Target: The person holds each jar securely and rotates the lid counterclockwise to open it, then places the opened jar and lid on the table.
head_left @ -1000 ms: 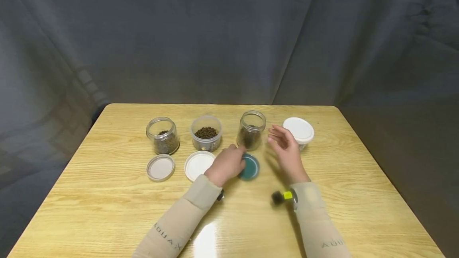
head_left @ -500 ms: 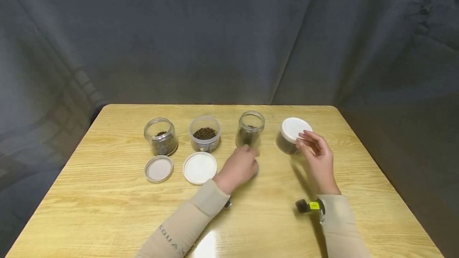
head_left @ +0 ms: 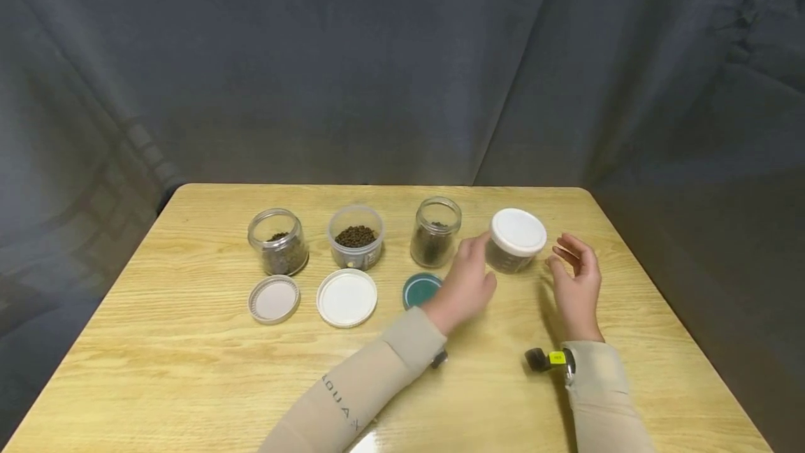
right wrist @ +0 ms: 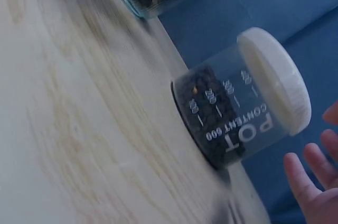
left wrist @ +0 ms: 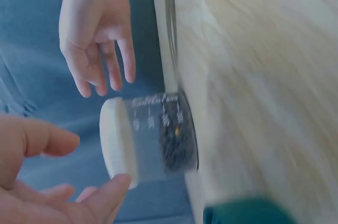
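Note:
A clear plastic pot with a white screw lid (head_left: 518,231) stands upright at the right end of a row of containers. Dark pellets fill its lower part, and printed measuring marks show on its wall (right wrist: 216,113). My left hand (head_left: 462,284) is at the pot's left side, fingers spread and loosely bent. In the left wrist view one fingertip (left wrist: 120,180) overlaps the lid's edge; I cannot tell whether it touches. On the pot's right, my right hand (head_left: 577,286) hovers apart from it, fingers relaxed, holding nothing.
Leftward stand an uncapped glass jar (head_left: 434,243), an uncapped plastic tub (head_left: 356,257) and another uncapped glass jar (head_left: 277,250), all with pellets. In front lie a teal lid (head_left: 420,289), a white lid (head_left: 346,298) and a beige lid (head_left: 274,299) on the wooden table (head_left: 189,383).
My left hand has left the teal lid, which lies slightly further left, and moved right to the white-lidded pot. My right hand has swung rightward, from the pot's left to its right side.

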A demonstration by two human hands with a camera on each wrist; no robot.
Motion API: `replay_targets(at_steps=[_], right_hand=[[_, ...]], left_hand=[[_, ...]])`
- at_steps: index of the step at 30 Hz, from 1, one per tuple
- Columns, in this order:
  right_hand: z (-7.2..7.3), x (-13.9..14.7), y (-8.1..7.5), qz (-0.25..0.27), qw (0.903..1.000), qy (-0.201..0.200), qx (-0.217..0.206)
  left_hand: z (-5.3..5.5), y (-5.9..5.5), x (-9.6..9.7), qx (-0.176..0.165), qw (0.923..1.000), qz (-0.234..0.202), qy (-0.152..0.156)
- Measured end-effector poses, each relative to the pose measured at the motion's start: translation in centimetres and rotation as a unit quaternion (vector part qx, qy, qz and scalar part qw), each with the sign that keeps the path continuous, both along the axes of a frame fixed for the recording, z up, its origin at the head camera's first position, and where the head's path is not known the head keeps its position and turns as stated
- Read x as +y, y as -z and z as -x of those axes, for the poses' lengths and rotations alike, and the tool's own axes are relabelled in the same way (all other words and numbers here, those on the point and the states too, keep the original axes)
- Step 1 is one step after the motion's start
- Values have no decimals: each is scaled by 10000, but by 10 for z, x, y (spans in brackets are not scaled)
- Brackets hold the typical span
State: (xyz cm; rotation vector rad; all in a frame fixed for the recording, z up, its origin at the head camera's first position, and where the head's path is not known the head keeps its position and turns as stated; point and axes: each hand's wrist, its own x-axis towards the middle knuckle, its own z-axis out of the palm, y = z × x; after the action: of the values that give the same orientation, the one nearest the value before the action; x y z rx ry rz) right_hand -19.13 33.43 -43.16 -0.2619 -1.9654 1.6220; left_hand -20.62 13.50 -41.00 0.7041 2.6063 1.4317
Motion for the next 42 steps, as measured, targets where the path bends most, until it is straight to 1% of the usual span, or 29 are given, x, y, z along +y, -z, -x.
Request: replay_targets(at_steps=[2,4,7,9,10,14,16,20,23,25,27,32,37,42], right_hand=[[1,1,2,147,9997,15,-202],[3,3,3,271,9985,-61,-464],[5,7,6,396,9949,-336,-870],[7,10,8,285,9920,-563,-1097],[8,12,9,265,9903,-674,-1186],[13,14,11,183,9849,-1025,-1384],[16,13,12,108,9836,-1076,-1443],[18,12,12,51,9817,-1068,-1573],[19,13,13,156,9799,-1118,-1647],[19,13,14,166,9788,-1179,-1668],[19,13,15,216,9784,-1242,-1639],[16,13,18,308,9798,-1316,-1475],[10,15,18,239,9800,-1391,-1402],[4,22,19,220,9772,-1576,-1403]], left_hand=[[4,2,7,-37,9996,-274,-67],[9,5,13,-91,9991,-360,-215],[18,10,21,-362,9975,-419,-446],[24,13,26,-556,9959,-410,-592],[28,14,28,-651,9951,-425,-614],[39,18,35,-946,9920,-497,-678],[43,19,39,-1053,9904,-571,-693],[48,15,48,-1263,9857,-797,-784],[51,14,52,-1307,9840,-845,-871],[53,15,54,-1285,9844,-792,-899],[55,18,54,-1235,9857,-744,-878],[57,24,54,-1021,9886,-788,-771],[55,30,53,-923,9899,-807,-715],[50,33,54,-964,9892,-834,-718]])
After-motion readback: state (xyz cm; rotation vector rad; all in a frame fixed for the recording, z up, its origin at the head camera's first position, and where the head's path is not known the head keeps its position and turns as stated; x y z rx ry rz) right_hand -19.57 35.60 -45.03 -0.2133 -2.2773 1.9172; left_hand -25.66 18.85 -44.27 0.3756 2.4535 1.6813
